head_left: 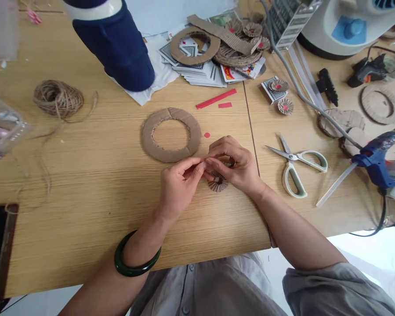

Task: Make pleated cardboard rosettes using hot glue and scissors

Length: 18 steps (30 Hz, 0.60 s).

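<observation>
My left hand (180, 185) and my right hand (238, 166) meet fingertip to fingertip above the table, both in a pinch. Whatever sits between the fingertips is too small and covered to make out. Just under them a pleated cardboard rosette (218, 183) lies partly hidden by the fingers. Behind the hands is a small red paper dot (207, 135). To the left of the dot lies a flat cardboard ring (151, 151). Farther back are a long red paper strip (216, 99) and a short red piece (225, 105).
Scissors (291, 156) lie spread at right, near a blue glue gun (375, 158) with its cable. Twine (58, 98) sits at left. A dark blue wrapped cylinder (118, 48) stands behind, beside playing cards (204, 77) and cardboard pieces. Two finished rosettes (285, 106) rest right of centre.
</observation>
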{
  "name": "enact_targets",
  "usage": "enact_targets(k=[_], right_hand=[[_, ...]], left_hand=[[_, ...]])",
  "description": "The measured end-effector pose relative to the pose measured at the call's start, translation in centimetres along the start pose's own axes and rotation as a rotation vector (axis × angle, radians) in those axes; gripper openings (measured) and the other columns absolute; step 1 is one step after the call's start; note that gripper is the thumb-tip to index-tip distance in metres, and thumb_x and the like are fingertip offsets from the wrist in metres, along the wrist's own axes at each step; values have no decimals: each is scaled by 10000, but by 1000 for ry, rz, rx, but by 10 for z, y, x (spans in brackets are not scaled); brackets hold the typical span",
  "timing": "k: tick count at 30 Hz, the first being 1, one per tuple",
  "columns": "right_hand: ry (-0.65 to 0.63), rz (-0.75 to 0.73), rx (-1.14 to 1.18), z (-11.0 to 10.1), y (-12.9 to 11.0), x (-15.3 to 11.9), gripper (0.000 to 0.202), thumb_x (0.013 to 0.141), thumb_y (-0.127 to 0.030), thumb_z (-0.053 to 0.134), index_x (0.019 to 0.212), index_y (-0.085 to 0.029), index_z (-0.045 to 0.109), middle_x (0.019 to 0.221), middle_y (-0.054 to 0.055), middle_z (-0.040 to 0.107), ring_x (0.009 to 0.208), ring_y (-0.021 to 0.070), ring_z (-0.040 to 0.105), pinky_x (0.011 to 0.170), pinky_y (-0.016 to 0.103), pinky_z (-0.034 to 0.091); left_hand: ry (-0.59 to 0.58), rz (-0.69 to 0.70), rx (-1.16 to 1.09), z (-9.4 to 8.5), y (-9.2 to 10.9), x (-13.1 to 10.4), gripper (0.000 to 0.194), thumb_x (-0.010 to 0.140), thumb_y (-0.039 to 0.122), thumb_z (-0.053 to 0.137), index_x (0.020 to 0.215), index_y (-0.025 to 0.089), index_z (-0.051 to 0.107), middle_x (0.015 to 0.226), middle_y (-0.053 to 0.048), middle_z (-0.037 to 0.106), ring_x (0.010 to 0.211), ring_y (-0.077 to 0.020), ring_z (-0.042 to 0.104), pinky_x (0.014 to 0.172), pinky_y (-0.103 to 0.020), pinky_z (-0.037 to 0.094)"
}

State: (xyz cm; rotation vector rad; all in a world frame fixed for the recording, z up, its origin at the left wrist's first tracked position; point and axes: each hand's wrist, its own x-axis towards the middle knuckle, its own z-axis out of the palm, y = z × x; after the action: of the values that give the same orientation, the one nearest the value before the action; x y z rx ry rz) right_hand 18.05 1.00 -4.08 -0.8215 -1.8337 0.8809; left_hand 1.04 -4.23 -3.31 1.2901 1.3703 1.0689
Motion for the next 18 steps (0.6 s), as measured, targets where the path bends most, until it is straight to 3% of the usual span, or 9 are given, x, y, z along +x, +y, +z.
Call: enact_targets(k=[5,13,18], right_hand=[[28,97,30,-2,2,3,267,943,-411,711,787,-200,656,789,26,663,803,176,613,771,350,509],[-53,234,236,0,1,5,263,908,-416,757,786,-196,678,831,32,675,773,152,623,686,303,520],[-57,294,280,-1,-3,4,278,900,-442,757,788,-198,686,812,20,677,739,135,631,637,276,528]], left_hand=[[-18,-79,-127,1,2,3,183,948,321,663,1003,186,773,939,-40,827,715,-165,781,691,-241,622],[-10,-179,-214,-1,7,4,132,868,305,768,940,194,762,875,-15,811,745,-166,780,724,-238,626],[2,-166,-122,-1,9,2,80,891,293,739,884,214,749,786,7,791,717,-169,773,699,-248,618]])
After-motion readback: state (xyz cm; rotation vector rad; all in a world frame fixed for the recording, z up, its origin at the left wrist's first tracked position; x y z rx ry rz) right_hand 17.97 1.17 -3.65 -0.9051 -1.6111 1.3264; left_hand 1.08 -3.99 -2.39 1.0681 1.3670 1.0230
